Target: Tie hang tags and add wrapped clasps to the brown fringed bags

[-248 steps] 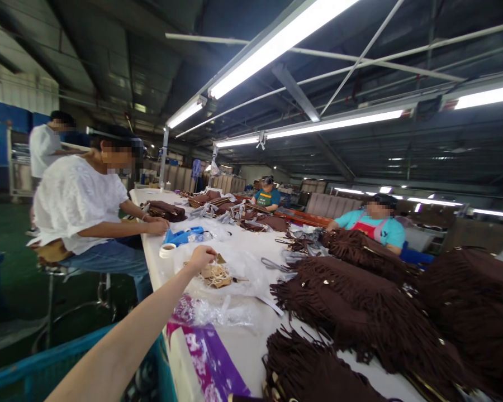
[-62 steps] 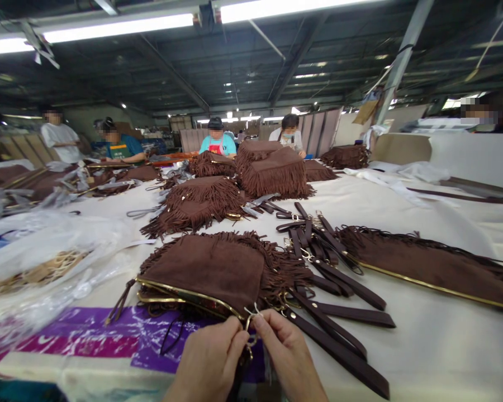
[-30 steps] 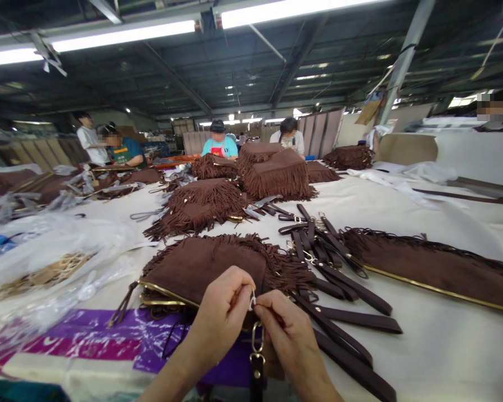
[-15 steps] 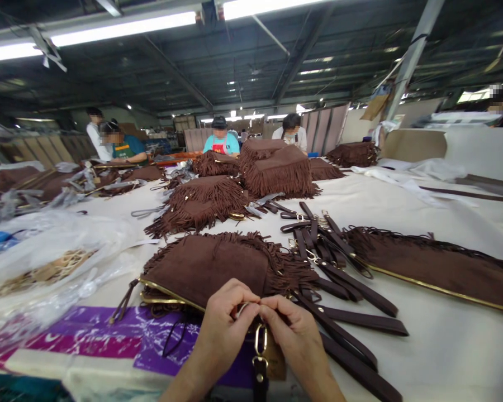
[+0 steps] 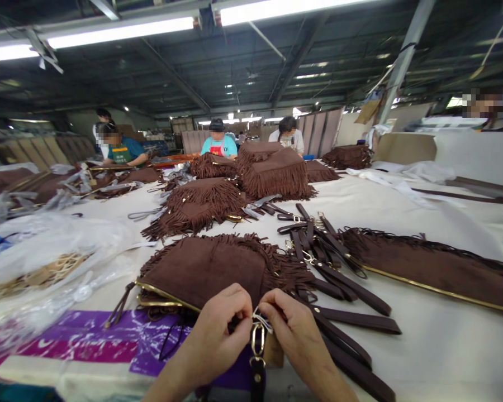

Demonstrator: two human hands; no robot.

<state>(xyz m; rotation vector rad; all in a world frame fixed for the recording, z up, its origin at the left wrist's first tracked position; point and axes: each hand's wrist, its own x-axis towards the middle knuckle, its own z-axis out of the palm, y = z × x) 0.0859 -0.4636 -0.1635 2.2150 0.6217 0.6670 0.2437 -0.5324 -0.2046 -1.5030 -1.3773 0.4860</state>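
At the near edge of the table both my hands pinch a white string (image 5: 259, 318), which looks looped at a gold clasp (image 5: 257, 339). My left hand (image 5: 225, 324) is closed on it from the left, my right hand (image 5: 291, 324) from the right. Below the clasp hangs a dark brown wrist strap (image 5: 257, 374). Behind my right fingers a brown paper tag (image 5: 272, 350) shows in part. Just beyond my hands lies a brown fringed suede bag (image 5: 205, 268) with a gold zipper along its near edge.
Several loose wrist straps (image 5: 352, 290) lie to the right, beside another fringed bag (image 5: 423, 273). Stacked fringed bags (image 5: 272, 173) stand farther back. Clear plastic (image 5: 58, 240) and stringed tags (image 5: 37, 273) are at left, purple packaging (image 5: 92, 335) in front. Co-workers (image 5: 218, 142) are across the table.
My hands have moved slightly apart, and the white string now shows between them. The camera view has shifted a little.
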